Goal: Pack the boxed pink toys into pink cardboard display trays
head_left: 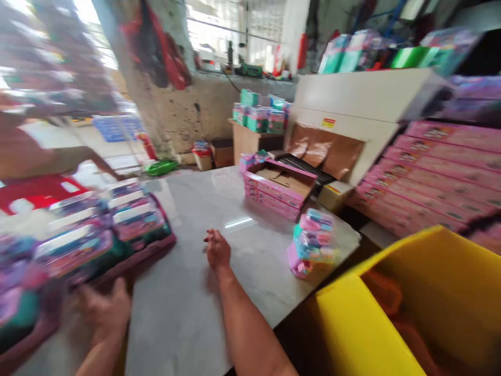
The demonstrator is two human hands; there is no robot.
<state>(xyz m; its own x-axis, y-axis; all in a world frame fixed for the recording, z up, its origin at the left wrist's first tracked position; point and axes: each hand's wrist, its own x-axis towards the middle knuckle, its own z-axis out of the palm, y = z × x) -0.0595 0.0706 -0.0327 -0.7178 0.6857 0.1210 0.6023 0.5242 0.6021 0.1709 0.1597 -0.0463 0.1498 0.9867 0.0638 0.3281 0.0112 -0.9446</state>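
While your left hand meets the loaded tray, your right hangs over mid-bench

Where the bench (pixel 176 324) gives way at its left edge, your left hand (pixel 105 308) is at the near rim of a dark pink tray (pixel 135 263). Its thumb stands apart from the fingers, but motion blur hides the fingertips, so you cannot tell whether they are clamped on that rim. Rows of clear-wrapped packs (pixel 135 222), pink, teal and white, fill the tray, which lies along the bench's left edge and runs out of view on the left.

Your right hand (pixel 218 249) is above the middle of the bench, forearm reaching up from the near edge. Its fingers are loosely bent, with the tips a little apart.

By the bench's right edge stands a small bundle of wrapped packs (pixel 313 241), tinted pink, teal and lilac, well apart from your right hand. Toward the far right corner sits an open pink carton (pixel 272 196), its brown inside showing. Just outside the near right edge you have a yellow box (pixel 348 313) with something orange (pixel 379 290) in it, and beyond it rises a stack of pink boxes (pixel 438 172). Past the far left corner, a co-worker's arm (pixel 94 156) reaches toward the tray, near a red seat (pixel 47 190); both are blurred.
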